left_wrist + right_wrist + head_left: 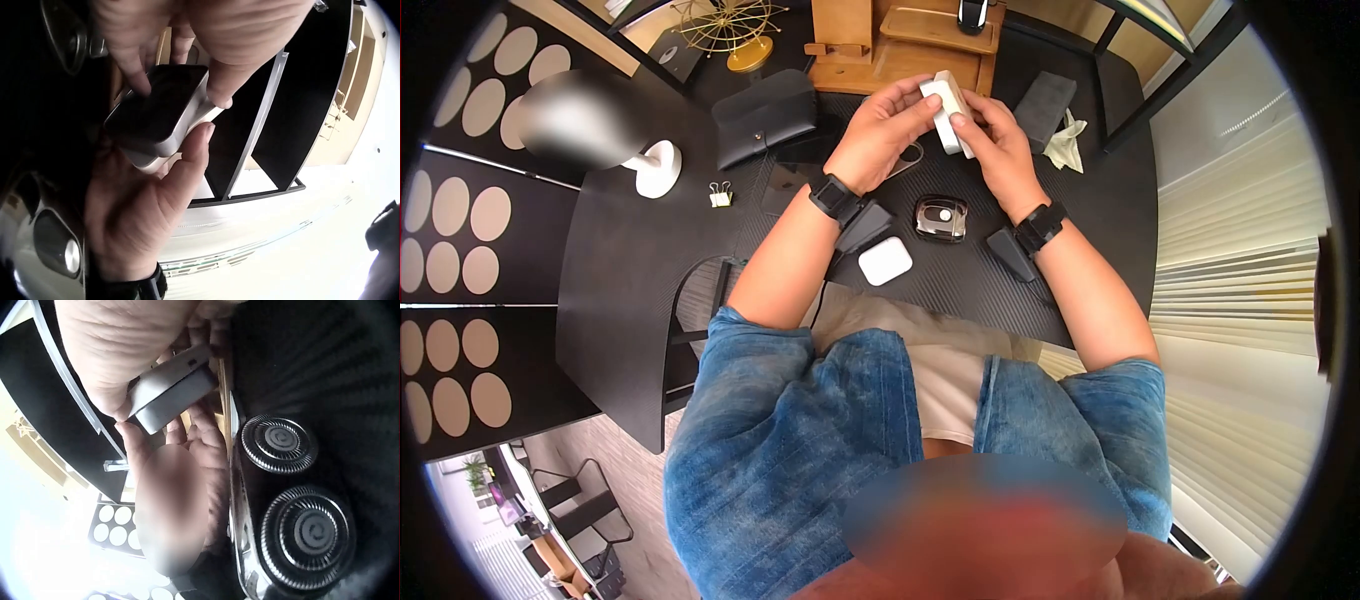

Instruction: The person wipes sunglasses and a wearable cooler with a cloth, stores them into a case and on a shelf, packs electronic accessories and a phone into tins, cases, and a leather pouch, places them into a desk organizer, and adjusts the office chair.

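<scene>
Both hands hold a small two-layered whitish block (943,112) over the far part of the desk. My left hand (875,138) pinches one side with its thumb against the near face. On the other side, my right hand (1003,150) grips it between thumb and fingers. The left wrist view shows a dark, rounded-corner face with a silvery rim on the block (164,112), a pale layer beneath. A thin gap runs between the layers in the right wrist view, with a small dark port on one end of the block (175,390).
Below the hands lie a dark glossy device (941,218) and a white rounded case (886,261). A black pouch (768,118) and binder clip (720,195) sit left. Right are a grey case (1045,100) and pale cloth (1066,145). A wooden stand (900,75) stands behind.
</scene>
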`<act>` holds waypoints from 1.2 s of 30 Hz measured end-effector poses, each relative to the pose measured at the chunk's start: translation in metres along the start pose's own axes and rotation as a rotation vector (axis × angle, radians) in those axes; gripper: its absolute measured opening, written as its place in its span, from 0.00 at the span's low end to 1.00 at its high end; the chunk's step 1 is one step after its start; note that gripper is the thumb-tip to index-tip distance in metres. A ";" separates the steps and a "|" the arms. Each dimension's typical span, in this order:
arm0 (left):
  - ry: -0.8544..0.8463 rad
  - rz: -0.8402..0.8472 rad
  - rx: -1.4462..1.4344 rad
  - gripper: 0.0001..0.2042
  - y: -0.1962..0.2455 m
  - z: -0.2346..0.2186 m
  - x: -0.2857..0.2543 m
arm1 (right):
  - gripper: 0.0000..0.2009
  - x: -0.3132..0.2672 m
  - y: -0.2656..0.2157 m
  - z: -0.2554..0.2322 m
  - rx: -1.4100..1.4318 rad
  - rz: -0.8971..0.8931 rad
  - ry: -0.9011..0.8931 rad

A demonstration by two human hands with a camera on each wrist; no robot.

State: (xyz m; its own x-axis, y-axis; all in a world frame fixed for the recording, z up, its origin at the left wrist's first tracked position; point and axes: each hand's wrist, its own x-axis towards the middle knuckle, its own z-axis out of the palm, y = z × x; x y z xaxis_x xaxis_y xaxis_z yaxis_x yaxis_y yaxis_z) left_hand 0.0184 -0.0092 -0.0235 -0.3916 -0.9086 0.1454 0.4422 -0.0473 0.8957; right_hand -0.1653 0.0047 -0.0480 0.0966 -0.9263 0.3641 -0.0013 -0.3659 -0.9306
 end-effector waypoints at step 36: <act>0.045 -0.064 0.090 0.20 0.005 0.008 -0.005 | 0.27 0.000 -0.005 0.000 0.201 0.152 -0.073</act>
State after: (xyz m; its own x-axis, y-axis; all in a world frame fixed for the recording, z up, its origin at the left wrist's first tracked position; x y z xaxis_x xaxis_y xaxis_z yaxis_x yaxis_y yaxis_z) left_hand 0.0164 -0.0016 -0.0166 -0.3796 -0.9225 0.0695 0.3428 -0.0704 0.9368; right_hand -0.1656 0.0065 -0.0435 0.1820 -0.9577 0.2229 0.1761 -0.1913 -0.9656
